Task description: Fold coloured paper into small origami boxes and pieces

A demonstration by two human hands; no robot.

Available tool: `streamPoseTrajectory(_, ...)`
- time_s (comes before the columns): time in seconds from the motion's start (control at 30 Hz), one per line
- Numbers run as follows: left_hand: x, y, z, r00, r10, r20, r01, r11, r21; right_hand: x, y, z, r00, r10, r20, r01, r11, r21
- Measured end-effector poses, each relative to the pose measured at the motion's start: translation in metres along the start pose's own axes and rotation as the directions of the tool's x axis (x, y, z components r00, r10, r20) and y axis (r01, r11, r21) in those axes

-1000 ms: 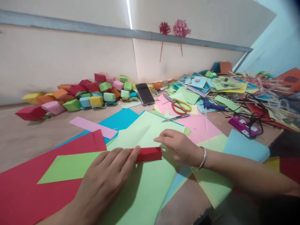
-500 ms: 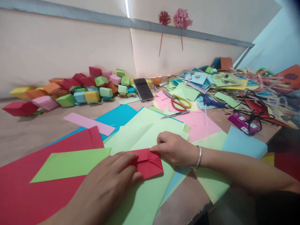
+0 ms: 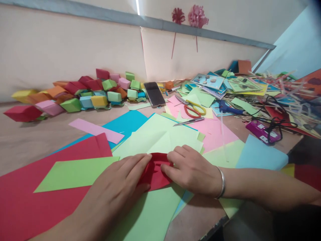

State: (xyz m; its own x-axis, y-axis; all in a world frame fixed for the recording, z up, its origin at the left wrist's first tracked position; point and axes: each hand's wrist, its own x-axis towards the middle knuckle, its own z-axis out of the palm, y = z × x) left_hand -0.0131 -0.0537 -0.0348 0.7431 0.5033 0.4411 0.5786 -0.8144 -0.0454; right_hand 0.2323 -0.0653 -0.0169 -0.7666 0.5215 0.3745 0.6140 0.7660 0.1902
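Note:
Between my hands is a small folded piece of red paper (image 3: 156, 172), its upper layer lifted and bowed. My left hand (image 3: 120, 184) grips its left end, thumb below and fingers along the upper edge. At the right end, my right hand (image 3: 185, 167) pinches the paper, with the thumb reaching into the fold. Under it lie pale green sheets (image 3: 155, 207). To the left, a bright green paper strip (image 3: 72, 174) rests on a large red sheet (image 3: 45, 204), and a pink strip (image 3: 97, 130) lies farther back over a blue sheet (image 3: 130, 122).
Colourful folded paper blocks (image 3: 97, 90) line the wall. A phone (image 3: 154, 94), scissors (image 3: 194, 108) and a craft knife (image 3: 188, 121) lie behind my hands. Rightward are a blue glue gun (image 3: 229, 107), a purple power strip (image 3: 262, 131) with a black cord, and piled cards (image 3: 209, 80).
The red paper lay flat with a fold across it; now its upper part is raised and curved. My right thumb has moved into the fold, and my left fingers have shifted to its upper edge.

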Motion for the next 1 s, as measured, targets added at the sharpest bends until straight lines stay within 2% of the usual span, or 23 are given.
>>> streamPoseTrajectory(0.07, 0.001, -0.003, 0.004, 1.0, -0.016, 0.003, 0.016, 1.0, -0.002, 0.0, -0.001, -0.003, 0.999, -0.027, -0.03, 0.025, 0.999, -0.042)
streamPoseTrajectory(0.17, 0.002, -0.008, 0.011, 0.995, -0.077, 0.07, 0.079, 0.997, -0.016, -0.001, -0.002, -0.008, 0.994, -0.107, 0.008, 0.107, 0.992, -0.073)
streamPoseTrajectory(0.3, -0.001, -0.015, 0.017, 0.984, -0.123, 0.13, 0.133, 0.989, -0.065, -0.003, 0.001, -0.009, 0.998, -0.058, -0.008, 0.055, 0.98, -0.19)
streamPoseTrajectory(0.37, -0.001, -0.017, 0.018, 0.982, -0.125, 0.14, 0.138, 0.987, -0.086, -0.004, 0.005, -0.009, 0.997, -0.071, -0.029, 0.064, 0.977, -0.202)
streamPoseTrajectory(0.5, 0.004, -0.019, 0.017, 0.975, -0.139, 0.175, 0.155, 0.985, -0.081, -0.004, 0.01, -0.013, 0.96, -0.28, -0.009, 0.275, 0.947, -0.164)
streamPoseTrajectory(0.57, 0.006, -0.02, 0.016, 0.972, -0.126, 0.2, 0.141, 0.988, -0.063, -0.003, 0.011, -0.015, 0.943, -0.334, 0.006, 0.331, 0.933, -0.14)
streamPoseTrajectory(0.7, 0.008, -0.021, 0.015, 0.982, -0.054, 0.18, 0.058, 0.998, -0.018, -0.004, 0.011, -0.014, 0.969, -0.231, 0.092, 0.237, 0.969, -0.068)
streamPoseTrajectory(0.8, 0.008, -0.019, 0.015, 0.99, -0.025, 0.138, 0.027, 1.0, -0.009, -0.004, 0.012, -0.013, 0.962, -0.202, 0.185, 0.206, 0.978, -0.005)
streamPoseTrajectory(1.0, 0.012, -0.016, 0.011, 0.998, 0.014, 0.064, -0.012, 1.0, -0.021, -0.007, 0.013, -0.009, 0.957, -0.218, 0.193, 0.211, 0.976, 0.058)
